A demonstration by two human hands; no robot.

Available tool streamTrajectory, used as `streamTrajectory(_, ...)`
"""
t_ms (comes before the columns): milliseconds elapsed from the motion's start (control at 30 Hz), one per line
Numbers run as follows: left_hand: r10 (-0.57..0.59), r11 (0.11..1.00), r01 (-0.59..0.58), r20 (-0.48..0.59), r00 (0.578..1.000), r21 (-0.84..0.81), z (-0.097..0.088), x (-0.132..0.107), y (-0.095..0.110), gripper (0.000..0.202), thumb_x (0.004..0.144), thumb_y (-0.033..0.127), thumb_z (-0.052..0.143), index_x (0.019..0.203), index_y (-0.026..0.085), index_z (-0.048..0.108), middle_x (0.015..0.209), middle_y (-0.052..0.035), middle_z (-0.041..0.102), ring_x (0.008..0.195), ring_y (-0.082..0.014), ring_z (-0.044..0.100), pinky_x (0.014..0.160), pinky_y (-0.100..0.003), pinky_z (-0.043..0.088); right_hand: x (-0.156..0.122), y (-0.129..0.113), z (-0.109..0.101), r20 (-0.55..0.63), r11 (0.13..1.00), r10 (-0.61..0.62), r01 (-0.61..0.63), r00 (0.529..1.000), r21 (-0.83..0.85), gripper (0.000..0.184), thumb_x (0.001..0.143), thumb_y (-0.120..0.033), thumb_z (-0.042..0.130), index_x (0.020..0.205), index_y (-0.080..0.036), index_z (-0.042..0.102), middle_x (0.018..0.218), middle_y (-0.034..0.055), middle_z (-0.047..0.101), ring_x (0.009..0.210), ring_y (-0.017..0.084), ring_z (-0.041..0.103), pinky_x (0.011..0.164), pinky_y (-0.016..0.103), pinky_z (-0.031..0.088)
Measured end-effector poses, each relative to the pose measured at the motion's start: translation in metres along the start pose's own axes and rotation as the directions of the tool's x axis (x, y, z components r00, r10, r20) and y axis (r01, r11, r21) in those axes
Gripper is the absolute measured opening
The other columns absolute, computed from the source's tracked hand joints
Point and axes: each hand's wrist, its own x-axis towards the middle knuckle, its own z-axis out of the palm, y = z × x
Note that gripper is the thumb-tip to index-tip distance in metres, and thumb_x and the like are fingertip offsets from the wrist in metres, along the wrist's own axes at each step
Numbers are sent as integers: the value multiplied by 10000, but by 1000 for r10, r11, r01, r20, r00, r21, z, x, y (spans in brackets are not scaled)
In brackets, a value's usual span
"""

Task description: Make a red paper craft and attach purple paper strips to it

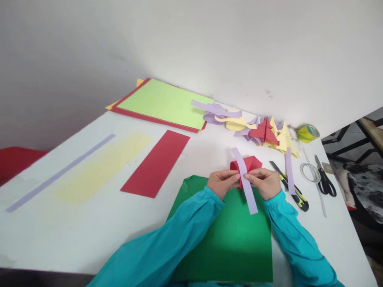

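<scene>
Between my two hands is a rolled piece of red paper point(253, 162) with a lilac paper strip point(247, 190) lying across its front. My left hand point(223, 182) pinches the left side, its thumb at the edge of the strip. From the right, my right hand point(265, 182) pinches the strip and the red paper together, thumb in front. Both are held above the far part of a green sheet point(227, 239). The fingers behind the red paper are hidden.
A red paper rectangle point(155, 163) and a thin lilac strip point(62, 171) lie leftward. Behind are stacked coloured sheets point(161, 99) and folded paper shapes point(266, 133). A box cutter point(295, 193), clear tape roll point(310, 173), black scissors point(324, 179) and yellow-green tape point(307, 133) lie rightward.
</scene>
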Motion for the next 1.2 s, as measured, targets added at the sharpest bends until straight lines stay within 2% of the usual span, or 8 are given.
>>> streamTrajectory(500,5,1000,-5,19,1000,-5,2,-6,7,369,413,312,854,697,108,735,633,-82,721,568,-185,675,584,-285,575,1,1,1,11,998,40,-40,999,38,263,443,-331,837,581,-167,684,535,31,686,472,152,619,484,246,507)
streamTrajectory(1000,6,1000,-6,37,999,-10,0,-8,8,340,447,294,848,714,116,735,672,-83,728,607,-204,685,655,-343,584,1,0,3,-2,996,72,-72,997,43,281,413,-335,846,566,-167,681,518,26,677,463,146,601,481,248,490)
streamTrajectory(1200,17,1000,-16,25,1000,-24,1,-9,8,333,439,289,850,699,117,732,654,-76,725,597,-202,683,638,-337,586,1,0,3,-2,998,51,-50,999,29,294,422,-360,841,570,-164,680,516,29,676,455,146,599,466,244,485)
